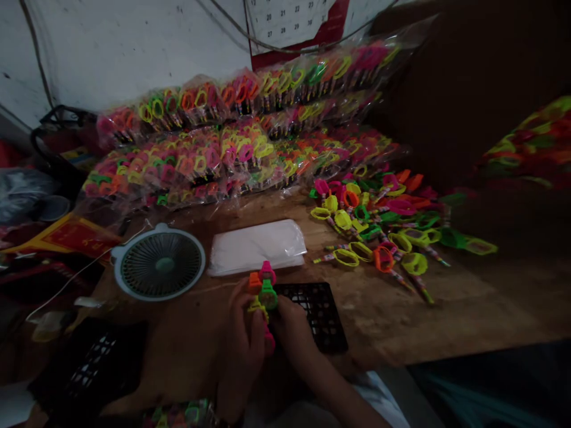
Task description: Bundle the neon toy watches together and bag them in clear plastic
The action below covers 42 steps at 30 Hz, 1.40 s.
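My left hand (244, 342) and my right hand (292, 330) are closed together around a small bunch of neon toy scissors (264, 290), whose pink, orange, green and yellow handles stick up above my fingers. Both hands hover just in front of a black plastic grid tray (323, 312) on the wooden table (446, 309). A loose heap of the same neon scissors (379, 229) lies to the right. Behind the tray rests a stack of clear plastic bags (256, 245).
Rows of bagged scissor packs (232, 142) are stacked against the back wall. A small round white fan (158, 267) lies flat at the left with its cord. Another black grid tray (89, 365) sits at the near left. Dark boxes stand at the right.
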### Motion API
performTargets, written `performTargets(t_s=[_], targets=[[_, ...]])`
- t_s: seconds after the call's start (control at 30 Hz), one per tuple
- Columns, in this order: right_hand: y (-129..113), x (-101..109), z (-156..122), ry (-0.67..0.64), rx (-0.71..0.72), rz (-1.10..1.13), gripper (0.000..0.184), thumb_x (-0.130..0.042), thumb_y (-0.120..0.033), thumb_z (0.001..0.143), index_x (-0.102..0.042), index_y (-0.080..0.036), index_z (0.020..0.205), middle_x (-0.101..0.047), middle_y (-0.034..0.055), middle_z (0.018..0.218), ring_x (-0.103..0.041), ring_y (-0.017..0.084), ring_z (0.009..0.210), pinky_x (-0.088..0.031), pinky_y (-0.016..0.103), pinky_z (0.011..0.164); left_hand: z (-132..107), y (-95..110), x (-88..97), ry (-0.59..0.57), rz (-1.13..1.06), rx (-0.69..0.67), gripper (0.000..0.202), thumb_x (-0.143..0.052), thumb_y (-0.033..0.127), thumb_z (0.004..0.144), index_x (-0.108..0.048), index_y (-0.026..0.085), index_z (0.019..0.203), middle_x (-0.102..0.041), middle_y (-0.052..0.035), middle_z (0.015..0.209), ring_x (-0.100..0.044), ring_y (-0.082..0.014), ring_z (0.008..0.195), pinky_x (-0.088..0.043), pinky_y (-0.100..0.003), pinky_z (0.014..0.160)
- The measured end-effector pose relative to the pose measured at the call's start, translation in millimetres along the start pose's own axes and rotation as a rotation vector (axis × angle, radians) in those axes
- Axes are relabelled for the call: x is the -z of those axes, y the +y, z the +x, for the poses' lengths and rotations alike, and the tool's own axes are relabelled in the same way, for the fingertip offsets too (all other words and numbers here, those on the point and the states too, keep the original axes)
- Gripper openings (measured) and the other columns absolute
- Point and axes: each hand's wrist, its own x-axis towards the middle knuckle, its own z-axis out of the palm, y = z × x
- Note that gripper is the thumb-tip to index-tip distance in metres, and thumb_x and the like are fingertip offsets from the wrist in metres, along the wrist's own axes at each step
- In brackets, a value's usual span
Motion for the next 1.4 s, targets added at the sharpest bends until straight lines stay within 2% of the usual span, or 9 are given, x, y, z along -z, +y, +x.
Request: performTargets(t_s=[0.17,0.3,0.43,0.57,0.7,0.8,0.97,1.13,1.4], targets=[[3.9,4.7,3.0,-0.099,-0.025,0.029,0.019,-0.051,-0.007,0.076,-0.068,-0.015,0.082,-0.070,0.0087,0.083,-0.065,0.020,0.074,-0.047,0.026,0.066,2.3,-4.3,-0.9,-0.014,-0.022,0.055,0.018,-0.042,0.034,0.090,-0.047,0.021,0.101,-0.046,-0.0127,0.131,-0.047,-0.0224,0.120,-0.037,-0.046,0.101],[13.6,53.1,25.1,-0.230,0.022,0.239,0.026,-0.057,-0.015,0.077,-0.066,-0.017,0.101,-0.071,0.0051,0.089,-0.066,0.019,0.081,-0.050,0.026,0.072,4.4,-9.2,-1.7,-0.061,-0.014,0.026,0.021,-0.044,0.034,0.090,-0.049,0.021,0.105,-0.042,-0.0123,0.135,-0.046,-0.0228,0.121,-0.038,-0.044,0.100],[22.6,105.7,58.1,0.071,-0.328,-0.299,0.033,-0.046,-0.019,0.087,-0.057,-0.014,0.118,-0.069,0.0131,0.095,-0.067,0.024,0.082,-0.051,0.033,0.071,6.4,-16.3,2.4,-0.062,0.001,-0.094,0.024,-0.043,0.034,0.092,-0.055,0.023,0.110,-0.043,-0.0086,0.137,-0.044,-0.0220,0.125,-0.037,-0.042,0.103],[29.9,120.9,67.8,0.075,-0.512,-0.768,0.029,-0.034,-0.015,0.091,-0.059,-0.011,0.104,-0.065,0.0195,0.097,-0.068,0.029,0.082,-0.049,0.035,0.064,5.4,-14.9,17.0,-0.124,0.090,-0.121,0.033,-0.037,0.033,0.094,-0.051,0.028,0.124,-0.041,-0.0047,0.142,-0.039,-0.0205,0.130,-0.035,-0.041,0.106],[34.3,120.3,38.8,0.156,-0.499,-0.620,0.025,-0.035,-0.016,0.090,-0.053,-0.015,0.107,-0.066,0.0138,0.089,-0.067,0.024,0.076,-0.047,0.031,0.063,1.0,-10.6,32.3,-0.130,0.170,-0.157,0.038,-0.042,0.035,0.092,-0.048,0.029,0.130,-0.041,-0.0035,0.143,-0.040,-0.0218,0.130,-0.036,-0.043,0.107],[27.6,108.3,7.1,0.266,-0.410,-0.134,0.025,-0.048,-0.029,0.085,-0.049,-0.019,0.107,-0.068,0.0084,0.084,-0.065,0.023,0.075,-0.048,0.030,0.065,-5.9,-8.4,36.7,-0.193,0.229,-0.250,0.033,-0.047,0.032,0.090,-0.054,0.028,0.122,-0.044,-0.0042,0.141,-0.041,-0.0233,0.130,-0.039,-0.046,0.104],[3.7,51.7,-28.0,0.066,-0.213,0.614,0.031,-0.064,-0.033,0.073,-0.057,-0.020,0.101,-0.070,0.0058,0.089,-0.065,0.021,0.080,-0.053,0.032,0.071,-19.1,-3.2,36.2,-0.275,0.347,-0.246,0.032,-0.045,0.023,0.090,-0.054,0.027,0.121,-0.052,-0.0055,0.133,-0.042,-0.0234,0.129,-0.041,-0.050,0.102],[4.5,17.3,-35.7,0.060,-0.208,0.534,0.015,-0.062,-0.027,0.072,-0.064,-0.017,0.084,-0.070,0.0065,0.083,-0.063,0.022,0.075,-0.052,0.031,0.067,-23.1,-4.4,36.6,-0.253,0.363,-0.304,0.033,-0.048,0.021,0.089,-0.053,0.025,0.121,-0.052,-0.0063,0.131,-0.041,-0.0223,0.129,-0.043,-0.044,0.101],[0.9,23.7,-40.3,0.072,-0.046,0.341,0.012,-0.055,-0.018,0.076,-0.063,-0.019,0.085,-0.070,0.0042,0.082,-0.064,0.018,0.073,-0.048,0.026,0.066,-29.3,-8.1,31.1,-0.169,0.320,-0.238,0.026,-0.045,0.030,0.092,-0.055,0.023,0.114,-0.054,-0.0092,0.121,-0.053,-0.0202,0.113,-0.049,-0.039,0.093]])
